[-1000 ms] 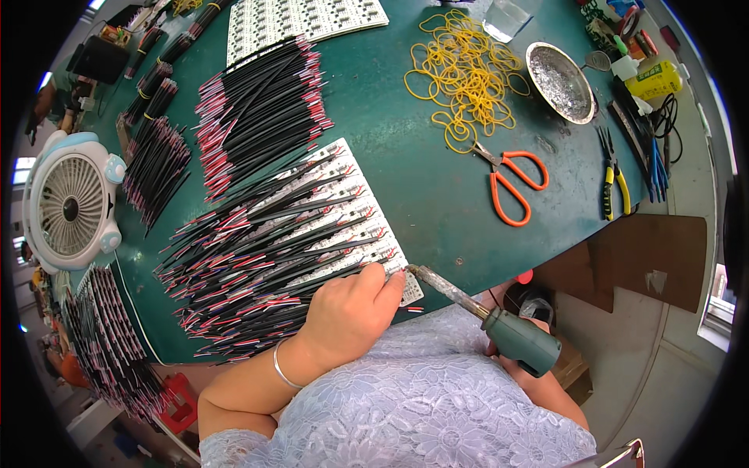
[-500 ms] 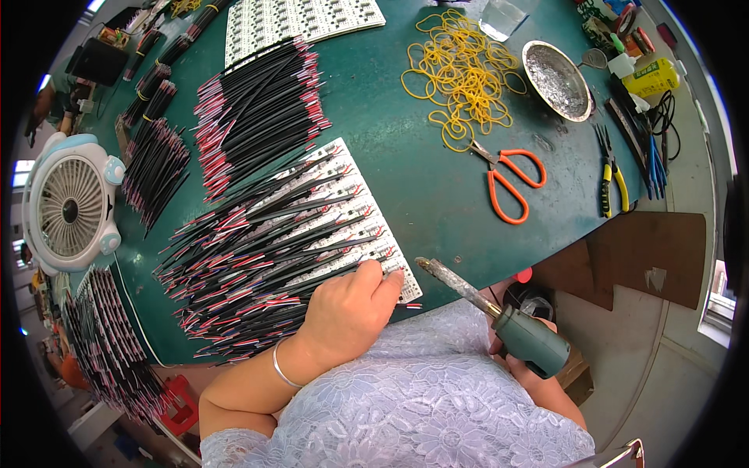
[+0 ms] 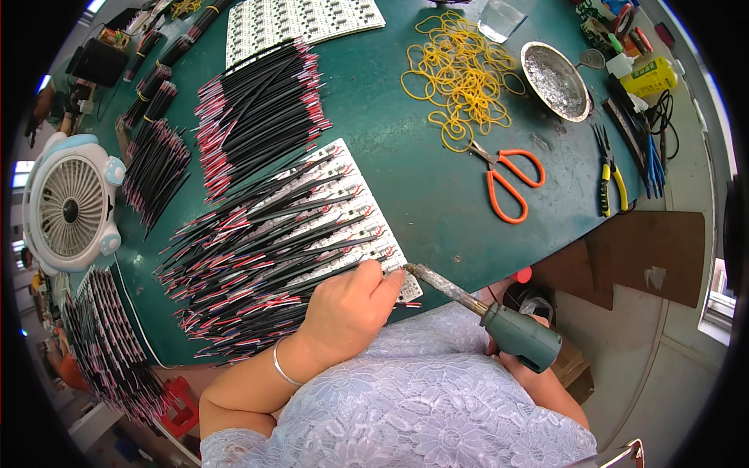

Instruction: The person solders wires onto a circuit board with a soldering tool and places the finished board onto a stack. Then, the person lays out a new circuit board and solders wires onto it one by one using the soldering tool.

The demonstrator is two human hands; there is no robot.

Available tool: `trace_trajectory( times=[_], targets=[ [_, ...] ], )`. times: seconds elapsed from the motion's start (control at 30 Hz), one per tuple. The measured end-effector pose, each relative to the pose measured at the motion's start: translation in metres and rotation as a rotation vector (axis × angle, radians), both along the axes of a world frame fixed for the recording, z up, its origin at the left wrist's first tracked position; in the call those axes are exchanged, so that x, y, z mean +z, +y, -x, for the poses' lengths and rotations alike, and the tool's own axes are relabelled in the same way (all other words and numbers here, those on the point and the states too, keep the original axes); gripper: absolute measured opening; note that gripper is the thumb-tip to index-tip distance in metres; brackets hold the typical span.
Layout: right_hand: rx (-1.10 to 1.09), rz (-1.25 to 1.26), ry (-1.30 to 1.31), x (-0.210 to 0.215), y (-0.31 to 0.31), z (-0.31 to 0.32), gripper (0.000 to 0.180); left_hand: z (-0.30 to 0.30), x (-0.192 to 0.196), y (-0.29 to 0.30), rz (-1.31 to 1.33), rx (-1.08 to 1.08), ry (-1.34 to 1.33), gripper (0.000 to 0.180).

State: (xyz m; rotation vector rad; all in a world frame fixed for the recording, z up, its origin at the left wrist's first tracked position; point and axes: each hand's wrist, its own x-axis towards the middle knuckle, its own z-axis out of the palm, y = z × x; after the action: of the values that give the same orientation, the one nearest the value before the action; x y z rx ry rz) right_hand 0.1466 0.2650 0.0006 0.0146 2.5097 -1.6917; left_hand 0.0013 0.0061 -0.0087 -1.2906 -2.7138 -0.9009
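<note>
A white circuit board panel (image 3: pixel 373 209) lies on the green table, with rows of black-sleeved wires (image 3: pixel 257 234) fanning left from it. Over its near right corner, my left hand (image 3: pixel 343 316) is closed in a pinch on a thin wire, mostly hidden by the fingers. My right hand (image 3: pixel 524 373) grips the green handle of a soldering iron (image 3: pixel 521 337), whose body covers some of the fingers. The iron's dark tip meets the panel's edge right by my left fingertips; whether it touches the wire is too small to tell.
Orange-handled scissors (image 3: pixel 509 186), yellow rubber bands (image 3: pixel 460 74), a metal bowl (image 3: pixel 527 78) of silvery bits and pliers (image 3: pixel 605 175) lie to the right. More black wires (image 3: pixel 261 113) and white panels (image 3: pixel 304 22) are farther back. A fan (image 3: pixel 70 209) stands at left.
The soldering iron in my right hand has moved left and slightly down, bringing its tip from beside the panel to my left fingertips. My left hand has stayed in place.
</note>
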Motion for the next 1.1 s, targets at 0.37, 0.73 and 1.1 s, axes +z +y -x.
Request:
trace_trajectory(
  times=[0.37,0.73,1.1],
  targets=[
    [-0.476,0.434,0.044,-0.004,-0.005,0.0,0.056,-0.002,0.001,0.001,0.008,0.045,-0.019,0.033],
    [-0.115,0.192,0.043,0.007,-0.007,0.001,0.012,0.002,-0.001,-0.001,-0.044,0.0,0.019,0.02],
    [-0.099,0.199,-0.004,-0.003,-0.002,-0.005,0.009,0.0,0.0,0.001,-0.023,0.039,-0.008,0.029]
  ],
)
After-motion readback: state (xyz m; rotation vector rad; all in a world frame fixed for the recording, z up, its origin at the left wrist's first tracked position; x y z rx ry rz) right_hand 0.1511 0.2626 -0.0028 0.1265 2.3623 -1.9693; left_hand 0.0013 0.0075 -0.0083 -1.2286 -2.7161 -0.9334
